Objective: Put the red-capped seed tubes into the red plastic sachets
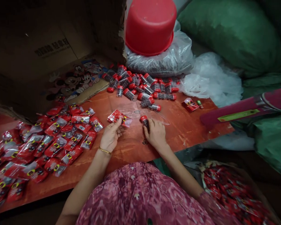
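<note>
My left hand (110, 136) is closed on a small red and clear plastic packet (119, 117), holding it just above the red-brown tabletop (178, 125). My right hand (155, 133) grips a small clear vial with a red cap (144, 121), upright near the packet's open end. A loose heap of red-capped vials (140, 87) lies further back on the table. Several filled red packets (49, 140) are spread over the table's left side.
An upturned red bucket (150, 26) sits on a clear bag of dark contents (164, 61). Cardboard (49, 50) stands at the back left, green sacks (239, 34) at the right. One packet (190, 104) lies apart. A box of packets (231, 193) sits low right.
</note>
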`<control>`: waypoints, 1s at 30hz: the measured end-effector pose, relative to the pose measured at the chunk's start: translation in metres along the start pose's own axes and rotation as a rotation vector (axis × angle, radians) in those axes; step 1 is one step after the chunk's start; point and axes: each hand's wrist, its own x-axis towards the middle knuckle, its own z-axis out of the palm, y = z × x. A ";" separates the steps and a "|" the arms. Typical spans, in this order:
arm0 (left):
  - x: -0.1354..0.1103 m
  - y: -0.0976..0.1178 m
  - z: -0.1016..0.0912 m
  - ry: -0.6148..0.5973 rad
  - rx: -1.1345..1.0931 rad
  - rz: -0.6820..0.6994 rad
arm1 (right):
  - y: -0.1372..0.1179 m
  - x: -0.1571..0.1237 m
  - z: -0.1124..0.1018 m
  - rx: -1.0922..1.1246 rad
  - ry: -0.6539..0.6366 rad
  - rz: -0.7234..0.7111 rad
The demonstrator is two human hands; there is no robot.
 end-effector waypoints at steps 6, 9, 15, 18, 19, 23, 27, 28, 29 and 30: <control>-0.003 0.000 0.003 -0.025 -0.041 -0.049 | 0.004 -0.005 -0.024 0.669 -0.080 0.073; -0.004 -0.002 0.006 -0.066 0.006 -0.029 | -0.002 -0.013 -0.044 0.896 -0.175 0.078; -0.005 -0.006 0.006 -0.088 0.151 0.120 | -0.016 -0.010 -0.060 0.945 -0.275 0.023; -0.004 -0.005 0.003 -0.056 0.215 0.218 | -0.019 -0.007 -0.064 1.009 -0.340 0.037; -0.003 -0.005 0.002 -0.043 0.228 0.237 | -0.019 -0.007 -0.065 1.020 -0.338 0.051; -0.001 -0.004 0.000 -0.024 0.229 0.251 | -0.016 -0.010 -0.066 1.011 -0.292 0.086; -0.001 -0.004 0.001 -0.052 0.252 0.226 | -0.015 -0.010 -0.064 1.000 -0.305 0.065; -0.002 -0.004 0.001 -0.065 0.261 0.214 | -0.016 -0.010 -0.063 0.999 -0.313 0.067; -0.002 -0.004 0.001 -0.080 0.268 0.205 | -0.017 -0.009 -0.062 1.007 -0.324 0.075; -0.003 -0.004 0.001 -0.095 0.276 0.203 | -0.018 -0.009 -0.062 1.026 -0.340 0.091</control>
